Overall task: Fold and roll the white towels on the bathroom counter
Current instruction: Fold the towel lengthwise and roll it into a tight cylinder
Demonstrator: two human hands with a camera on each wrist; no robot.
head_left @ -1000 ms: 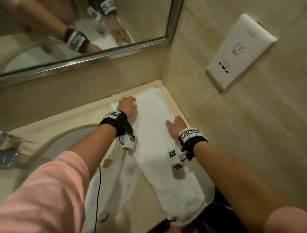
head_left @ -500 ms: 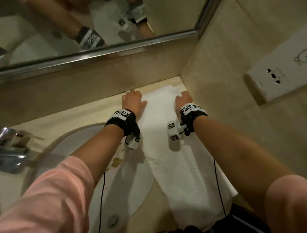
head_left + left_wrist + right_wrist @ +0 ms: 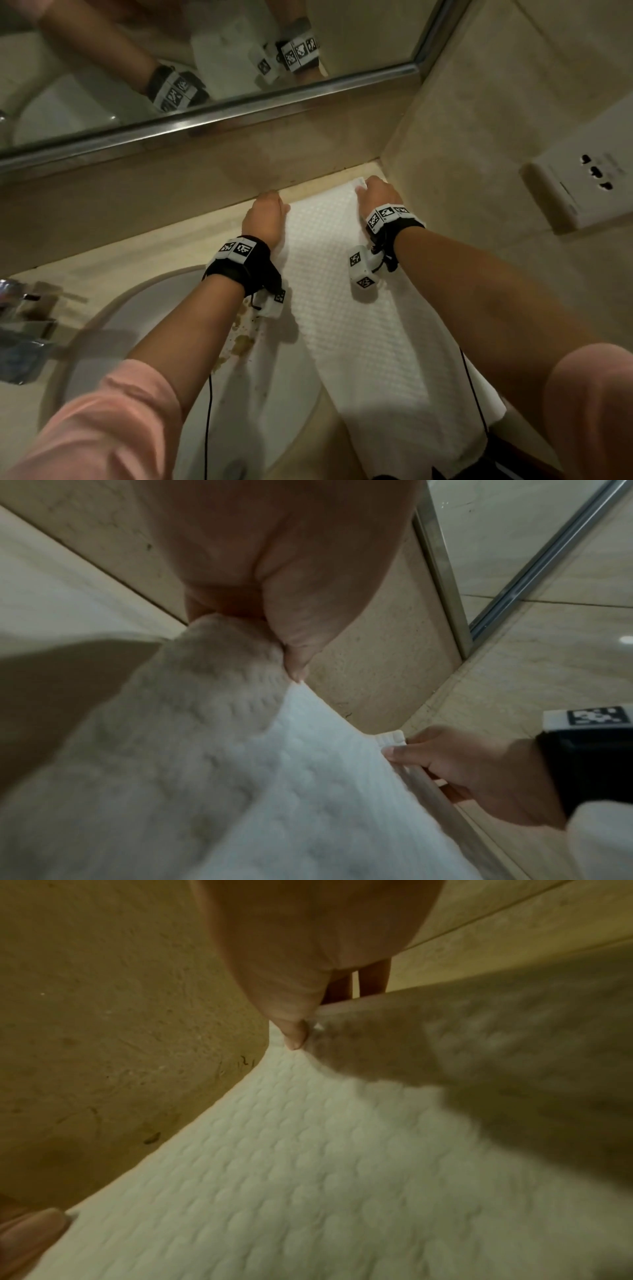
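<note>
A white waffle-weave towel (image 3: 346, 308) lies folded into a long strip on the beige counter, running from the back corner to the front edge, where it hangs over. My left hand (image 3: 267, 212) pinches the strip's far left corner, thumb on top of the towel (image 3: 240, 750). My right hand (image 3: 375, 193) pinches the far right corner against the side wall; the left wrist view shows that right hand (image 3: 455, 761) gripping the hem. In the right wrist view my thumb presses the towel (image 3: 308, 1164) edge.
A white sink basin (image 3: 144, 325) lies left of the towel, with part of the cloth draped into it beside brown stains (image 3: 239, 339). A chrome tap (image 3: 20, 308) is at the far left. The mirror (image 3: 205, 51) and a wall socket (image 3: 582, 192) border the corner.
Both hands slid along the towel away from me to its far end, the right hand farther, and now pinch its two far corners. The head camera tilted toward the corner.
</note>
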